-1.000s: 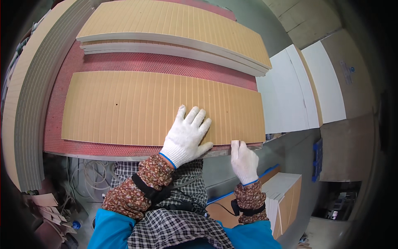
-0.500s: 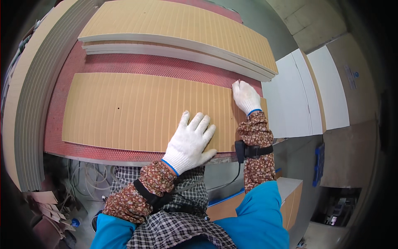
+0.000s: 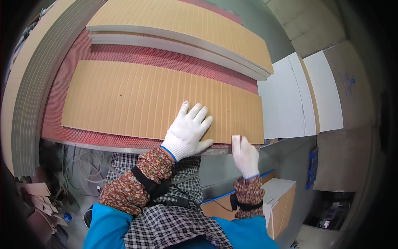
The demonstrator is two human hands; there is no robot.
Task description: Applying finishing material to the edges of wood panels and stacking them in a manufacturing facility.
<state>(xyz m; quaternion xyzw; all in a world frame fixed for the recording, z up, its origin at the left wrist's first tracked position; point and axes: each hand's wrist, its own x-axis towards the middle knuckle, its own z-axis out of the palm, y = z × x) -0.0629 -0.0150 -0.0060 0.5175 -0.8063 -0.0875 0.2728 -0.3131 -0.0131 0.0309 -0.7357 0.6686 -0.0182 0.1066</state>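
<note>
— Presently, how is the grooved tan panel [image 3: 157, 103] laid against the hands?

— It is laid flat on the red mesh bed [image 3: 137, 54], its long axis running left to right, with the grooves crossing it from far edge to near edge. It is spread out ahead of both hands, and its near edge is lined up just above the metal rim [image 3: 124, 146] of the bed.

— Which hand is set further onto it?

— The left hand [image 3: 187, 130] is pressed palm-down on the panel's near right part, the gloved fingers spread and flat, nothing being gripped. The right hand [image 3: 244, 155] is held at the near edge, close to the right corner; its fingertips [image 3: 236, 140] are raised to that edge, but whether the edge is pinched or only touched cannot be told.

— And what is placed beyond?

— A stack of similar panels [image 3: 182, 29] is kept well apart at the far side of the bed, and white boards [image 3: 286, 103] are laid just beside the panel's right end.
</note>
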